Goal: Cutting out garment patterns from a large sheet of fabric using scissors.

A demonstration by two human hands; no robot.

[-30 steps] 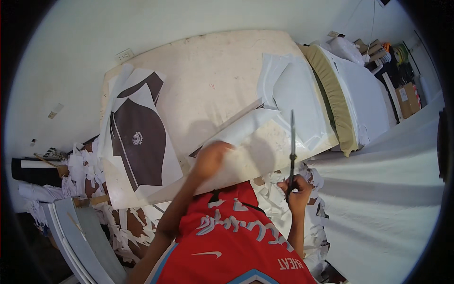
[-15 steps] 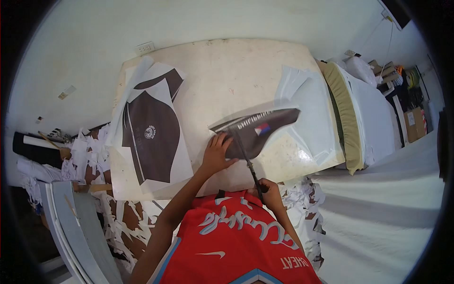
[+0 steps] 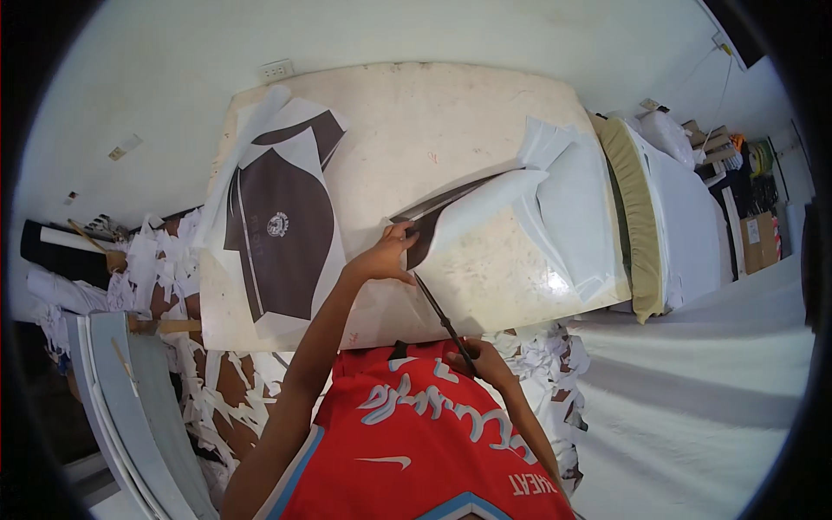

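My left hand (image 3: 389,253) grips the left end of a dark printed sheet (image 3: 438,212), which curls over to show its white back (image 3: 494,204). My right hand (image 3: 477,362) is closed on long black scissors (image 3: 444,321) at the table's front edge, their blades pointing up-left to just below my left hand and the sheet's end. A pile of dark printed sheets with white margins and a round emblem (image 3: 303,234) lies on the left of the pale table (image 3: 425,130). Pale sheets (image 3: 568,243) lie under and beside the curled piece on the right.
A padded board with olive cloth (image 3: 631,217) adjoins the table on the right, with boxes (image 3: 758,243) and clutter beyond it. Heaps of white scraps (image 3: 243,407) lie below at both sides. A grey-blue board (image 3: 126,407) stands at lower left, white draped cloth (image 3: 685,381) at lower right.
My left hand has moved up onto the dark sheet, which flattened to show its printed side and now curls over again. The scissors have swung from upright to tilting up-left towards it.
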